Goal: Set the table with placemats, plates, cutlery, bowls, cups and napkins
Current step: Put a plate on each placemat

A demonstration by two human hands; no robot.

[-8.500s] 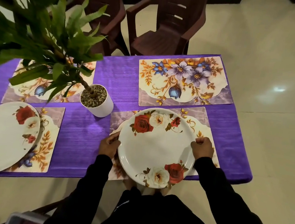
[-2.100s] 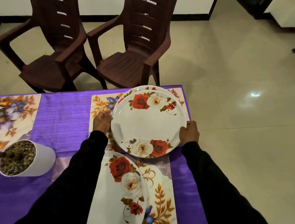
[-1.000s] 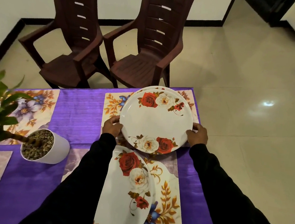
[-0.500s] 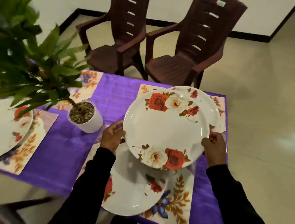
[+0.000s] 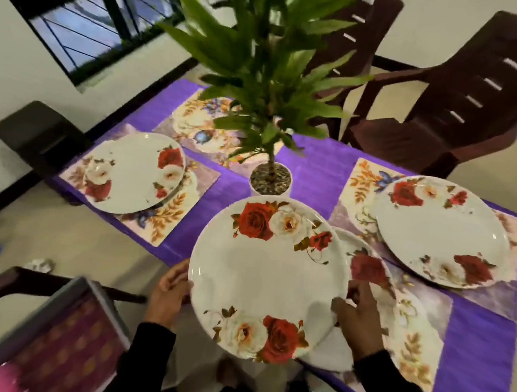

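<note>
Plate (image 5: pixel 267 278) in both our hands, held over the near edge of the purple table (image 5: pixel 321 176): our left hand (image 5: pixel 169 294) grips its left rim, our right hand (image 5: pixel 358 323) pinches the right rim. Beneath it another plate (image 5: pixel 374 287) lies on a near placemat (image 5: pixel 419 341). We see a plate at far right (image 5: pixel 441 230), one at left (image 5: pixel 128 172), and a bare placemat (image 5: pixel 201 125) behind the potted plant (image 5: pixel 269 181).
</note>
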